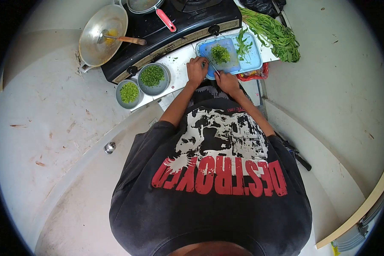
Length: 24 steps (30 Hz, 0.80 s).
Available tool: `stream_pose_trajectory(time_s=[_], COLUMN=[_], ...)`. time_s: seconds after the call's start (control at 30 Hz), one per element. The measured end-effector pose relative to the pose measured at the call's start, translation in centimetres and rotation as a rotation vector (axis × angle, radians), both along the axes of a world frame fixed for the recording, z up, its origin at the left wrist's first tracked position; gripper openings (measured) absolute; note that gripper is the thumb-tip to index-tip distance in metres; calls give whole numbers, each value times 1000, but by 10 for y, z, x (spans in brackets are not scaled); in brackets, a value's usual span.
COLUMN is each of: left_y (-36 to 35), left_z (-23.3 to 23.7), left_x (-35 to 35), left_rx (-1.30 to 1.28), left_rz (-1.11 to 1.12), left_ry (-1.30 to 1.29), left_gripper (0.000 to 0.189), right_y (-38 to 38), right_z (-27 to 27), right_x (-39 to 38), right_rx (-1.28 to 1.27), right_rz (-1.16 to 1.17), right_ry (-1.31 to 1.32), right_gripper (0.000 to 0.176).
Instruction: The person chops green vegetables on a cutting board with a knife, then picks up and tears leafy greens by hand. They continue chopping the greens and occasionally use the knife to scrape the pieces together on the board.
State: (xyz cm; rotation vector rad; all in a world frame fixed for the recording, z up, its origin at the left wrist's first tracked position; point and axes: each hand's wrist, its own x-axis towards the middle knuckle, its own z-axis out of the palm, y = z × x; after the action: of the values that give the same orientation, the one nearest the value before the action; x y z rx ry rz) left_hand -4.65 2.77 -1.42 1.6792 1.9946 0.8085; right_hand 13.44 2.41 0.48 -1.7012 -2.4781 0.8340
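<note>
My right hand [227, 82] is closed round the handle of a knife [212, 65], whose thin blade slants up and left over a blue cutting board [232, 65]. At the board's left edge my left hand [197, 71] has its fingers bent together near the blade; what they pinch, if anything, is too small to make out. Chopped greens [220, 54] lie heaped on the board, just beyond the knife. The board rests in a light blue tray [255, 59], where some loose leafy stems [243, 46] lie on the right side.
Two grey bowls hold chopped greens: a darker batch [152, 75] and a paler one [129, 92]. A black stove [175, 36] carries a pan with a red handle [165, 20]. Left of it sits a wok [89, 47] with a wooden-handled spatula [132, 40]. Leafy greens [281, 40] lie right.
</note>
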Motion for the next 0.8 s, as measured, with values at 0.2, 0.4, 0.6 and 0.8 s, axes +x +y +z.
stream_pose_trajectory(time_s=[0.2, 0.4, 0.6, 0.8], left_y=[-1, 1, 0, -2], left_z=[8, 12, 5, 9], left_x=[2, 0, -3, -4], left_rx=[36, -1, 52, 21], left_rz=[46, 4, -83, -128], left_ry=[77, 133, 170, 196], left_gripper=[10, 14, 15, 14], right_y=[0, -2, 1, 1], right_z=[-5, -9, -1, 1], right_x=[4, 23, 14, 10], right_rx=[34, -9, -98, -141], right_rz=[6, 9, -18, -1], right_ry=[45, 26, 8, 9], right_gripper=[49, 48, 53, 54])
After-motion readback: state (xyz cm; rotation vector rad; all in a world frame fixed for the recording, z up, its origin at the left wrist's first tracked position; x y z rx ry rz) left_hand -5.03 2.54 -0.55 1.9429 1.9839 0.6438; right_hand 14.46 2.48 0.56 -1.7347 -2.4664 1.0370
